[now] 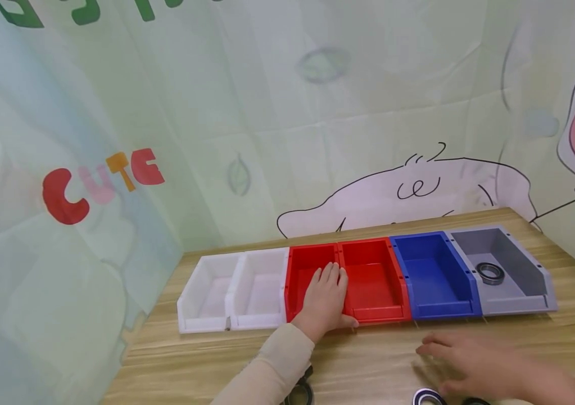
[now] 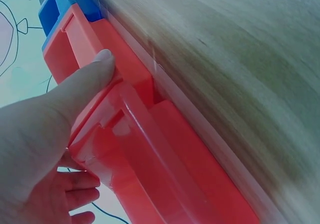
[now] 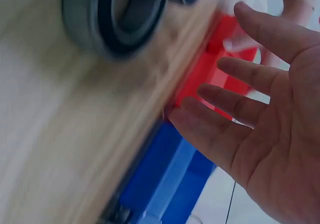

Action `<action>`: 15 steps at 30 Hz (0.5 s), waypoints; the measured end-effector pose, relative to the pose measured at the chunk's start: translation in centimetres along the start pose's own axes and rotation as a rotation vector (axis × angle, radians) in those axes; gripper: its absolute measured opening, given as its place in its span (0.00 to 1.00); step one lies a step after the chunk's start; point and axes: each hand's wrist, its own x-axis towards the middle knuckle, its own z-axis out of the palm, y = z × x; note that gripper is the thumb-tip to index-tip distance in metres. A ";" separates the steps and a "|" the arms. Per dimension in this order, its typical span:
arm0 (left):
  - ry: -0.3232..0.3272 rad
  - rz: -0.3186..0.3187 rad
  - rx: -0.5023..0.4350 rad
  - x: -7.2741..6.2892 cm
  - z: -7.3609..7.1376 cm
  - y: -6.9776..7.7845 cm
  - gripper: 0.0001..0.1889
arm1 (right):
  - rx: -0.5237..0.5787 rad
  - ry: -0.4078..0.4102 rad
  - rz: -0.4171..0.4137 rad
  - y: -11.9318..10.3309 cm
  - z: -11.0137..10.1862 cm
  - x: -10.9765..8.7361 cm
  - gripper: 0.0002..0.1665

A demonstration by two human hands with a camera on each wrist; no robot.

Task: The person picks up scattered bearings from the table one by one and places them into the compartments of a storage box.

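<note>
My left hand (image 1: pixel 325 298) rests over the wall between the left red bin (image 1: pixel 298 281) and the right red bin (image 1: pixel 373 281). In the left wrist view its thumb (image 2: pixel 97 72) lies on the bin's front edge, and the other fingers extend past the far side. My right hand (image 1: pixel 489 363) hovers above the table, blurred, with its fingers apart and nothing in them. Below it lie a ball bearing (image 1: pixel 428 392) and a second dark ring (image 1: pixel 475 401), partly cut off. The right wrist view shows a large bearing (image 3: pixel 82 19) close by.
Two white bins (image 1: pixel 262 287) stand left of the red ones. To the right are a blue bin (image 1: pixel 431 275) and a grey bin (image 1: pixel 515 289) holding one bearing (image 1: pixel 490 282). Another bearing (image 1: pixel 309 392) shows beside my left sleeve. A printed curtain (image 1: pixel 247 124) hangs behind the table.
</note>
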 end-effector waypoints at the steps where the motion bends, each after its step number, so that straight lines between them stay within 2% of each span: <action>1: 0.000 -0.001 -0.001 0.0 0.0 0.0 0.55 | 0.032 -0.033 0.012 -0.4 0.2 0.1 0.29; 4: -0.004 -0.002 0.002 0.1 0.0 0.0 0.55 | 0.142 -0.132 0.033 -1.3 0.6 0.4 0.28; 8: -0.005 -0.001 0.003 0.1 0.0 0.0 0.55 | 0.187 -0.166 -0.052 -2.2 1.1 0.7 0.27; 11: -0.001 0.001 0.003 0.1 0.0 0.1 0.55 | 0.201 -0.158 -0.110 -2.6 1.6 0.8 0.25; 15: -0.001 0.001 0.002 0.1 0.1 0.0 0.55 | 0.125 -0.116 -0.198 -2.7 2.6 1.2 0.19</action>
